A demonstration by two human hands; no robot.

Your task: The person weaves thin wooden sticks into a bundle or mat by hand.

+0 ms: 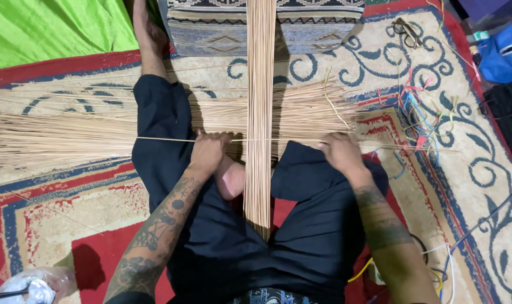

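I sit on a patterned rug [464,186] in dark trousers, one leg stretched ahead. A flat band of thin tan sticks [260,101] runs lengthwise from my lap away from me. A wide sheaf of the same sticks [59,126] lies crosswise beneath it. My left hand [208,151] is closed on one crosswise stick [166,139] just left of the band. On the band's right side my right hand [340,152] presses fingers-down on the crosswise sticks, pinching the same strand.
Loose coloured strings and wires [419,112] lie on the rug at right, with scissors [407,31] further back. A patterned cushion [211,25] sits ahead, green cloth [53,28] at top left, a blue bag [504,53] at top right, and a plastic bag [30,288] at bottom left.
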